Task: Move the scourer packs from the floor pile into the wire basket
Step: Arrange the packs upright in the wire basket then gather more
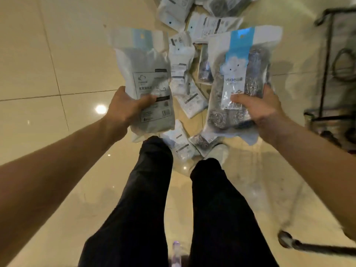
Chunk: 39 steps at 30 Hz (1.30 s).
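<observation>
I see two scourer packs lifted off the floor, one in each hand. My left hand (127, 106) grips the left pack (148, 78) by its lower edge, thumb laid across the front and the fingers curled behind it out of sight. That pack is a flat, frosted plastic pouch showing its printed back: a white label with black text, a pale blue strip at the top, a grey mass dimly visible inside.

My right hand (258, 106) grips the right pack (240, 78) the same way, thumb pressed on the front label, fingers wrapped behind. This pouch faces me: clear crinkly plastic, a bright blue header with a small hanging hole, a white cloud drawing, and coils of grey steel wool bulging against the film. Both packs stand roughly upright, tops away from me, well apart from each other. Both forearms reach forward, bare, wrists level.

Between and beyond the two packs lies the floor pile (192, 60), more of the same pouches strewn flat and overlapping on glossy beige tiles (48, 64). At the right edge a dark wire basket (335, 74) stands on a frame, blurred; I cannot tell what it holds. Below, black trouser legs (150, 199) fill the middle.
</observation>
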{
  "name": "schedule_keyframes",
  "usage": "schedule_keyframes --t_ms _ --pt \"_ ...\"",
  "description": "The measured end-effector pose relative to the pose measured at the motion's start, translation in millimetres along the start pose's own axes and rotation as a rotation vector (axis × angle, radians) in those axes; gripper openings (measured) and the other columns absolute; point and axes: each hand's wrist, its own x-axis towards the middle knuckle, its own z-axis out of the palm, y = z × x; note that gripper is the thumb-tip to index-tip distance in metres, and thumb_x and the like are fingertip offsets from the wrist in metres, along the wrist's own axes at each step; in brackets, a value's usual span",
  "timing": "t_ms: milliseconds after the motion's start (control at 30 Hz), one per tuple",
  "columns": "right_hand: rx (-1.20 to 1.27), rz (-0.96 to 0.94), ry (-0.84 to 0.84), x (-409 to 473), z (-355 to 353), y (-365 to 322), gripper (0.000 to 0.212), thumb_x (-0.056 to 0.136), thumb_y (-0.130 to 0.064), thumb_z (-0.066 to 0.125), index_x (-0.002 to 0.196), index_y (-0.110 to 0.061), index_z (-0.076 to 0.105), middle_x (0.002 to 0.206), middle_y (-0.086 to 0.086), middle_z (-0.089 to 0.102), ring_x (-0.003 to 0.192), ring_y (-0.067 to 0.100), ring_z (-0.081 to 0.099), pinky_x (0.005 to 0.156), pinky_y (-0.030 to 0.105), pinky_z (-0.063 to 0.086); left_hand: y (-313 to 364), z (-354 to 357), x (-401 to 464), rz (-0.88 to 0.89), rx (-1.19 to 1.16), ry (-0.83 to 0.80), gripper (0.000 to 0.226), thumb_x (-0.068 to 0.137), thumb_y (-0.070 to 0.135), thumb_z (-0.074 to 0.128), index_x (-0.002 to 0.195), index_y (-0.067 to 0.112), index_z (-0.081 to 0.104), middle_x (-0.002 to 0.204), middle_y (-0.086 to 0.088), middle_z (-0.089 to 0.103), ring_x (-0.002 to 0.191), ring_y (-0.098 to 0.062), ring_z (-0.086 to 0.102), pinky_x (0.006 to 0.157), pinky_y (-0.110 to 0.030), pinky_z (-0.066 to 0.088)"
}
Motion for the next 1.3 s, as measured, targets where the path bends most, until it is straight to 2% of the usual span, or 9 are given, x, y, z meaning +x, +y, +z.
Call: schedule_keyframes --t_ms 133,233,400,567,800,933,1067,1200,1300 --pt "0.091 -0.077 -0.053 -109.6 -52.4 -48.4 0.048 0.085 -0.010 0.084 0.128 -0.024 0.068 0.114 -0.005 0.079 0.100 0.013 0.078 0.086 0.033 0.063 83.3 -7.8 -114.4 0.110 0.022 -0.113 0.042 0.087 0.028 0.083 0.124 0.015 0.070 0.113 -0.003 0.080 0.103 -0.020 0.078 0.088 -0.042 0.064" --pt "0.166 -0.152 -0.116 -180.8 -90.4 -75.5 0.040 0.088 -0.006 0.080 0.113 -0.035 0.068 0.107 -0.012 0.079 0.093 0.002 0.077 0.075 0.020 0.061 134.5 -10.9 -186.1 0.209 0.017 -0.120 0.033 0.090 0.024 0.080 0.121 0.019 0.070 0.111 0.000 0.080 0.101 -0.017 0.078 0.082 -0.030 0.065" --pt "0.296 -0.225 -0.103 -247.2 -141.3 -87.7 0.044 0.085 -0.008 0.082 0.121 -0.031 0.069 0.107 -0.009 0.082 0.099 0.013 0.079 0.079 0.029 0.061 179.8 -7.9 -268.4 0.278 -0.018 -0.080 0.057 0.080 0.044 0.080 0.129 0.020 0.064 0.116 -0.001 0.078 0.105 -0.022 0.077 0.091 -0.043 0.062" --pt "0.370 -0.195 -0.122 -292.5 -183.2 -88.3 0.038 0.085 -0.008 0.082 0.114 -0.030 0.071 0.100 -0.010 0.083 0.094 0.014 0.080 0.089 0.038 0.060 197.9 18.9 -324.6 0.252 -0.112 -0.076 0.049 0.083 0.041 0.083 0.124 0.020 0.065 0.111 -0.002 0.080 0.101 -0.025 0.078 0.092 -0.048 0.062" --pt "0.376 -0.223 -0.052 -339.0 -240.0 -93.2 0.037 0.087 -0.006 0.082 0.117 -0.026 0.073 0.100 -0.007 0.084 0.093 0.016 0.080 0.089 0.042 0.061 222.6 44.8 -358.1 0.297 -0.150 -0.217 0.053 0.084 0.047 0.082 0.124 0.017 0.063 0.111 -0.009 0.080 0.101 -0.034 0.078 0.086 -0.051 0.063" --pt "0.430 -0.216 0.061 -362.5 -234.4 -67.0 0.042 0.086 -0.007 0.082 0.123 -0.025 0.072 0.108 -0.003 0.083 0.102 0.021 0.079 0.097 0.047 0.060 229.4 46.4 -348.6 0.299 -0.121 -0.346 0.035 0.094 0.027 0.069 0.126 0.013 0.064 0.115 -0.013 0.079 0.103 -0.037 0.077 0.094 -0.055 0.060" --pt "0.449 -0.197 0.160 -402.0 -223.4 -34.7 0.042 0.089 -0.002 0.079 0.124 -0.024 0.071 0.110 -0.003 0.083 0.104 0.019 0.079 0.094 0.042 0.060 226.7 38.2 -344.5 0.286 -0.069 -0.486 0.033 0.096 0.025 0.069 0.128 0.014 0.066 0.118 -0.013 0.079 0.106 -0.036 0.077 0.097 -0.054 0.058" --pt "0.473 -0.144 0.216 -449.2 -218.9 -12.4 0.052 0.086 -0.009 0.083 0.131 -0.031 0.067 0.114 -0.007 0.081 0.110 0.018 0.077 0.101 0.044 0.058 226.4 31.9 -357.6 0.271 -0.031 -0.612 0.038 0.093 0.028 0.072 0.129 0.016 0.067 0.119 -0.012 0.079 0.107 -0.035 0.077 0.098 -0.052 0.058" --pt "0.516 -0.127 0.296 -480.0 -210.9 -1.2 0.050 0.084 -0.009 0.085 0.121 -0.039 0.068 0.109 -0.009 0.082 0.108 0.017 0.075 0.100 0.044 0.057 222.2 40.6 -373.7 0.247 -0.007 -0.676 0.039 0.091 0.026 0.074 0.128 0.014 0.069 0.118 -0.013 0.079 0.108 -0.036 0.076 0.097 -0.050 0.058"
